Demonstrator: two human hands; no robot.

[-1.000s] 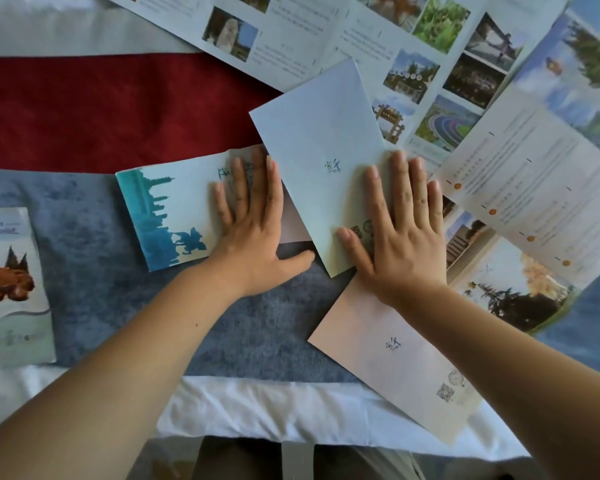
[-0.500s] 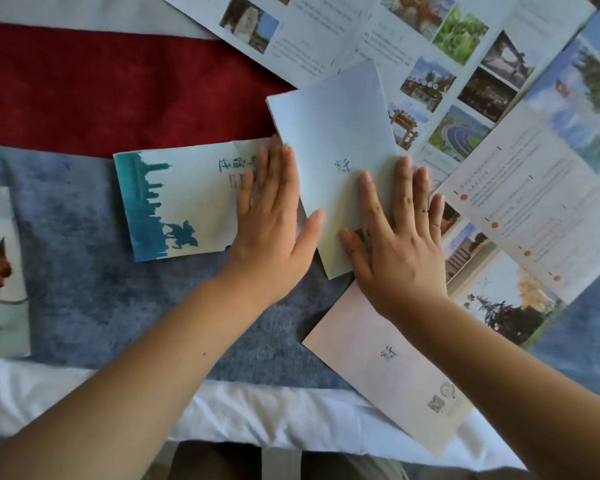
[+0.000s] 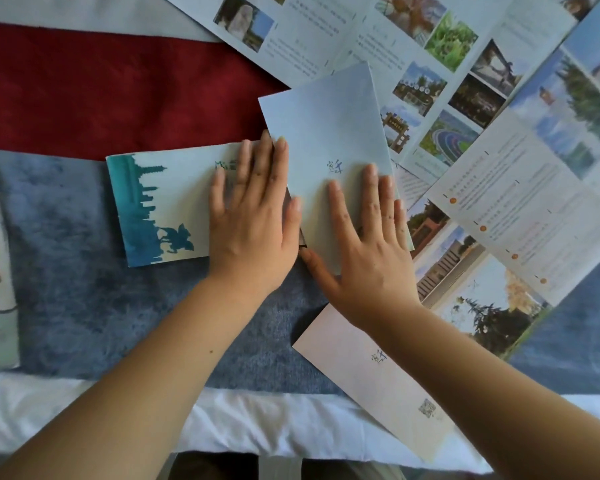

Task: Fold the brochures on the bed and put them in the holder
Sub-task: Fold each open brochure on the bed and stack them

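Light: soft, even daylight; no glare is seen.
Shadows: faint, thrown just under the hands (image 3: 309, 233).
Focus: print beyond the hands is smeared; fine text cannot be read.
Edges: wide-angle bending is noticed toward the corners.

Flat hands (image 3: 253, 233) on brochure (image 3: 329, 133)

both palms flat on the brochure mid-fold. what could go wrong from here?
1. The pale blue panel lies skewed to the teal skyline panel under the left hand, so the crease may set crooked.
2. The right hand presses at the edge above open brochures; a slide could drag or crumple them.
3. The blue blanket looks soft, so the crease may come out weak.
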